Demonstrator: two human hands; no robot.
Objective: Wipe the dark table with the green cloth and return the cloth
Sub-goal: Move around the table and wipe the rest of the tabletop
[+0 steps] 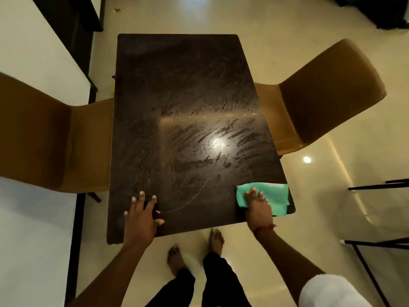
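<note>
At the near right corner of the dark table (188,85), the green cloth (276,196) is lying spread out and slightly rumpled, its right edge reaching the table's right edge. The right hand (257,207) is pressing down on the cloth's left part with its fingers stretched forward and close together, not curled round the fabric. A red thread (266,228) is circling the right wrist, and a white sleeve (329,291) is showing further up that arm.

Well apart from the cloth, the left hand (141,216) is resting flat on the tabletop near the front edge on the left side, its fingers spread wide and holding nothing. Wet streaks and swirls (243,140) are covering the middle and right of the tabletop, and a bright light reflection (218,142) is shining among them.

A tan chair (44,140) is standing at the table's left side, its seat tucked partly under the top, and a second tan chair (327,91) is standing at the right side in the same way. Below the table's front edge the person's bare feet (217,240) are standing on the glossy cream floor (287,29), with dark trousers (221,280) above them. A white surface with a dark rim (33,52) is running along the left of the view, and thin black metal frames (376,185) are reaching in from the right edge.
</note>
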